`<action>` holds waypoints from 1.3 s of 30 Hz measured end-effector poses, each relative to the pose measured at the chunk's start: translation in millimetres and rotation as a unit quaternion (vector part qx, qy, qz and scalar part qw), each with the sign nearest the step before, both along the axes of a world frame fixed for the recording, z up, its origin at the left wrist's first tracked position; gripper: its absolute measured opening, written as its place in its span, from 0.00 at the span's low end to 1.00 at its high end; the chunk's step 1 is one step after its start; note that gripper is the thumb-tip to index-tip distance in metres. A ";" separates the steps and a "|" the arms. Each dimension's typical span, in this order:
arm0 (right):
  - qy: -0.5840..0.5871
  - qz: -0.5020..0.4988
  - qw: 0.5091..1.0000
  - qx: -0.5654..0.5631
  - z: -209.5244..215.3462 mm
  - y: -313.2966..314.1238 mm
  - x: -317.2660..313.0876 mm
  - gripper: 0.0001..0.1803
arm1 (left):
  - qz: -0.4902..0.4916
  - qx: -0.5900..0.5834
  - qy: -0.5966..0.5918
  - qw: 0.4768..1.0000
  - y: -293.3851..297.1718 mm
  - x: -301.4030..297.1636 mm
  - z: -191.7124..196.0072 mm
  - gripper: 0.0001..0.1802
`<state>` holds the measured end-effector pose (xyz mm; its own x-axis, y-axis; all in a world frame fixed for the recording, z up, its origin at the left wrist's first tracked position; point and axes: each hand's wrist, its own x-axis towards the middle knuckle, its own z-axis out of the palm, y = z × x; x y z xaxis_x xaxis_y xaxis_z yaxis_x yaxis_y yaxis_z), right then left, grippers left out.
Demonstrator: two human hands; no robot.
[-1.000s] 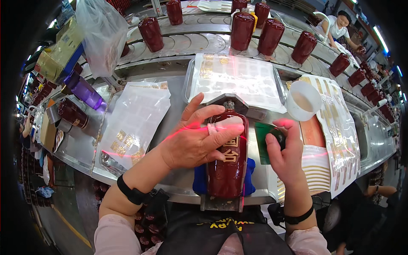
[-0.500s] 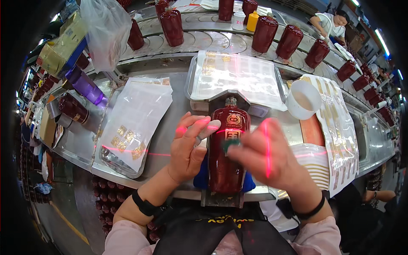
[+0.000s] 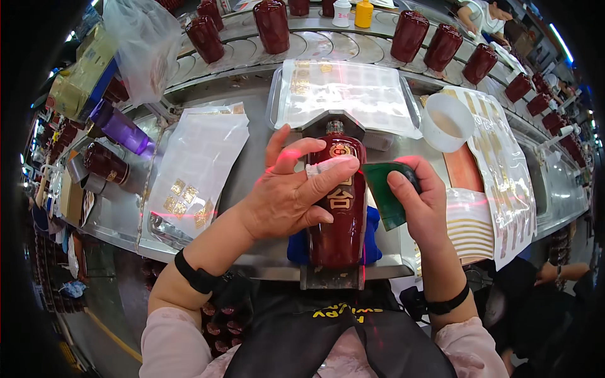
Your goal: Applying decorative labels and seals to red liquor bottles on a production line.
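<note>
Bottle: the dark red bottle (image 3: 337,214) lies on its back at the centre of the frame, neck pointing up the picture, cradled on a blue pad (image 3: 372,242) in a metal jig (image 3: 331,277) at the near edge of the desk (image 3: 252,170).
Left hand: the left hand (image 3: 287,195) now lies flat across the bottle's shoulder, fingers stretched out and pressing a pale strip (image 3: 328,165) onto the glass; half a second ago it was lifted with its fingers loose.
Right hand: the right hand (image 3: 422,201) has swung back to the bottle's right side and is curled around a green block (image 3: 387,192), which sits just beside the bottle.
Meaning: the strip looks seated and held down, so, as I judge it, the green block is ready to rub it smooth.
Around: a white sheet with gold stickers (image 3: 192,170) lies at the left, a tray of sheets (image 3: 346,94) above, a white cup (image 3: 446,121) at the upper right.
Beyond: more red bottles (image 3: 271,25) stand on the conveyor along the top.
</note>
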<state>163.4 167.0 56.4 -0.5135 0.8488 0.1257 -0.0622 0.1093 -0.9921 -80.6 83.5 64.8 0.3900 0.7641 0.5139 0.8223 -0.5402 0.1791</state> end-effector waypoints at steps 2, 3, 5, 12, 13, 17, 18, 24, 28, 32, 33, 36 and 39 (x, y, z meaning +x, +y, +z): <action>0.001 0.000 1.000 0.003 -2.5 1.5 1.9 0.10 | 0.010 0.003 0.018 1.000 -3.6 1.7 0.8 0.38; 0.004 0.001 1.000 0.007 -1.8 1.7 1.5 0.09 | 0.014 0.011 0.032 0.999 -7.1 3.5 0.4 0.38; -0.001 -0.008 1.000 0.028 2.3 4.9 -4.5 0.08 | 0.017 0.020 0.048 0.999 -15.4 8.5 -1.7 0.37; -0.132 -0.053 0.815 0.562 33.0 6.7 -35.0 0.13 | 0.029 0.060 -0.007 0.998 -60.2 37.9 -28.5 0.43; -0.155 -0.006 0.774 0.614 40.7 -0.5 -33.6 0.16 | 0.028 0.071 -0.002 0.997 -65.6 41.2 -32.4 0.43; -0.140 0.195 0.825 0.512 76.4 -10.4 -40.0 0.12 | 0.169 0.008 -0.084 0.982 -75.5 46.7 -45.3 0.58; -0.163 0.217 0.865 0.423 81.6 -3.7 -47.7 0.12 | 0.174 -0.001 -0.088 0.981 -76.7 47.6 -46.9 0.58; -0.165 -0.001 0.881 0.443 57.9 1.4 -47.6 0.12 | 0.175 -0.018 -0.113 0.978 -77.4 46.8 -43.2 0.57; 0.021 0.021 0.999 -0.026 6.9 -21.3 -24.0 0.10 | 0.071 0.041 -0.134 0.988 -63.9 34.4 -35.1 0.51; 0.134 -0.010 0.969 -0.207 -22.1 -20.0 -25.4 0.09 | 0.043 0.006 -0.064 0.997 -42.3 16.2 -28.1 0.40; 0.136 -0.014 0.968 -0.209 -24.6 -19.5 -26.3 0.09 | 0.033 0.015 -0.064 0.997 -39.1 13.4 -25.6 0.40; 0.140 -0.013 0.956 -0.258 -27.8 -21.5 -24.8 0.10 | 0.022 0.035 -0.019 0.999 -32.2 6.8 -13.7 0.36; 0.180 0.019 0.956 -0.232 -32.1 -24.0 -21.0 0.10 | -0.001 0.044 0.065 0.997 -21.6 2.9 -0.4 0.32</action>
<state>142.4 143.0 24.4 -0.5391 0.8379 -0.0847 -0.4046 -0.3459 -0.8465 -77.7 61.9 64.4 0.4590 0.7179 0.5234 0.8348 -0.5501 0.0224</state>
